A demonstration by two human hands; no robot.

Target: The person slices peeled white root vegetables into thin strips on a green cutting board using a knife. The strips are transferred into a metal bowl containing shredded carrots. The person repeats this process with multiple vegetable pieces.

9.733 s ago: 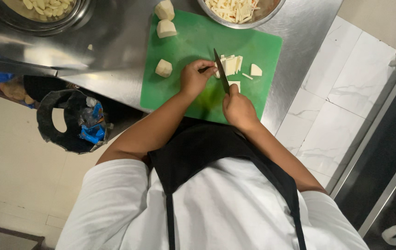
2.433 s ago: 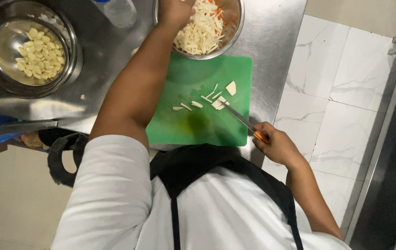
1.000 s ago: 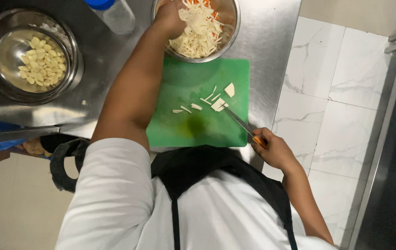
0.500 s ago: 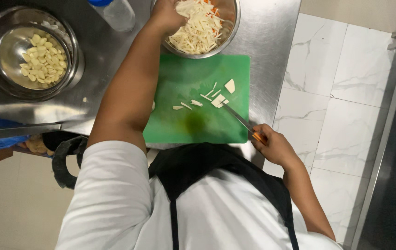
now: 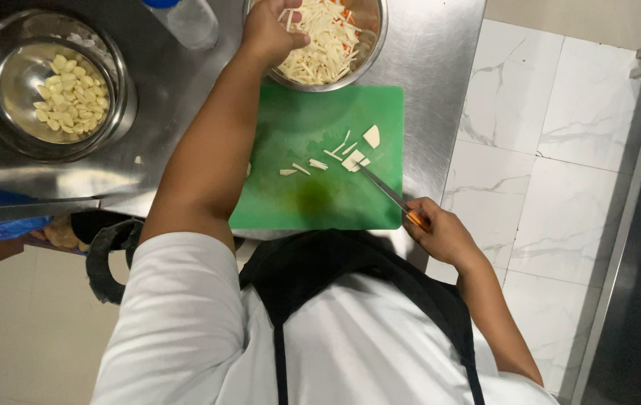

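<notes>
— Our left hand [image 5: 271, 28] reaches out over the rim of the steel bowl [image 5: 371, 41] at the far edge of the desk [image 5: 433, 90], fingers curled loosely and touching the pale vegetable strips [image 5: 320, 45] heaped inside; we can't tell whether it has pinched any of them

— And our right hand [image 5: 440, 232]?

— Closed tight round the orange handle of the knife [image 5: 384, 191], near the desk's front edge. The blade slants up and left, its tip resting on the green cutting board [image 5: 313, 202] among a few white cut pieces [image 5: 354, 157]

— What else do we have around us?

— A second steel bowl [image 5: 121, 97] well off to the left, holding pale chunks [image 5: 69, 94]. A clear bottle with a blue cap [image 5: 185, 19] stands between the two bowls at the far edge. Our left forearm lies across the board's left side and hides part of it. The strip bowl touches the board's far edge. White marble-look floor tiles [image 5: 530, 135] lie to the right, and a dark bag [image 5: 106, 255] hangs below the desk on the left
</notes>
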